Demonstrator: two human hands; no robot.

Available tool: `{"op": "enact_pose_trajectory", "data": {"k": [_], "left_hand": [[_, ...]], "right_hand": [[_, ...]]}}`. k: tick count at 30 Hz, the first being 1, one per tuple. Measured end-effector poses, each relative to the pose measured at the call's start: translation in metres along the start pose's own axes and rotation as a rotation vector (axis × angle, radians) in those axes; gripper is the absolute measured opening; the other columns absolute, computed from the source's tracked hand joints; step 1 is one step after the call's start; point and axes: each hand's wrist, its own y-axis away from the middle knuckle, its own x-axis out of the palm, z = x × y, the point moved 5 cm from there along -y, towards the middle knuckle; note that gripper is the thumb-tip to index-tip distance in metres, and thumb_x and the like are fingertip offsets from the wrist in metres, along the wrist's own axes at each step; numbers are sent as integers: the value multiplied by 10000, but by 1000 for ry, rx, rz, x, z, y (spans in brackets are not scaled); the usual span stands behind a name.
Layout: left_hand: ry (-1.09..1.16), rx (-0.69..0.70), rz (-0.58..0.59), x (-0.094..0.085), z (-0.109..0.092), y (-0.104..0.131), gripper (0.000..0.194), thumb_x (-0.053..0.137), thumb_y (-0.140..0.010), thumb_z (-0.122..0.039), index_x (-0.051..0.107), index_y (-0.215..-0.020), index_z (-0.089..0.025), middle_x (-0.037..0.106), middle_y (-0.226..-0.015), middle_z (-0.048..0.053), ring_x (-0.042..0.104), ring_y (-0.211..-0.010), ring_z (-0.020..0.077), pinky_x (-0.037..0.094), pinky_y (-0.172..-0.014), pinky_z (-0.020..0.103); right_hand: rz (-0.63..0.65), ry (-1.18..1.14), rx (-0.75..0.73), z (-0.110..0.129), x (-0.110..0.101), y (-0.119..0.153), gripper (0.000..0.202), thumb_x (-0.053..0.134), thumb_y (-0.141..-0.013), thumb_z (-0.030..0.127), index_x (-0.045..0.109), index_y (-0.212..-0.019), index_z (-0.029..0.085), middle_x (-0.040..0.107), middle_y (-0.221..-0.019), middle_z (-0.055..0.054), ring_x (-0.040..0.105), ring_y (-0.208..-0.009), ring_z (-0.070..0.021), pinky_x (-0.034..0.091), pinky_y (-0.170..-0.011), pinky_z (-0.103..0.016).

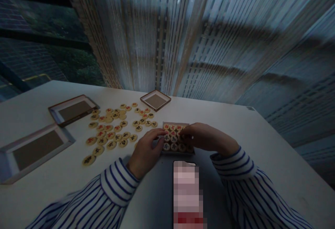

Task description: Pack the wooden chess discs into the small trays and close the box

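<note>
A small open box point(163, 152) stands on the white table, filled with rows of round Chinese chess pieces point(173, 147), some with red and some with black characters. My left hand point(147, 149) curls at the box's left side, thumb and fingertips against its edge. Over the right half of the box, my right hand point(205, 136) reaches in with its fingers bunched down on the pieces. Whatever lies under those fingertips is hidden. Many loose Chinese chess pieces point(111, 144) are scattered left of my left hand, mostly flat, a few overlapping.
An open box part point(69, 139) lies at the far left, with a brown-rimmed tray point(56, 115) behind it. Another brown-rimmed tray point(167, 103) sits at the table's back edge. A phone point(185, 190) with a blurred screen lies in front of the box. Curtains point(183, 37) hang behind the table point(235, 124).
</note>
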Motion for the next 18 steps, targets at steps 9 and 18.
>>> {"op": "enact_pose_trajectory", "data": {"k": [9, 18], "left_hand": [[12, -7, -11, 0, 0, 1, 198, 493, -779, -232, 631, -918, -200, 661, -999, 66, 591, -974, 194, 458, -882, 384], [7, -10, -2, 0, 0, 1, 204, 492, -781, -250, 629, -921, -194, 661, -993, 69, 595, -957, 196, 468, -864, 380]], "right_hand": [[6, 2, 1, -1, 0, 0, 233, 457, -760, 157, 662, -865, 190, 656, -746, -42, 547, -621, -116, 335, -539, -216], [-3, -7, -11, 0, 1, -1, 229, 451, -756, 155, 659, -847, 184, 649, -737, -41, 538, -618, -114, 337, -549, -220]]}}
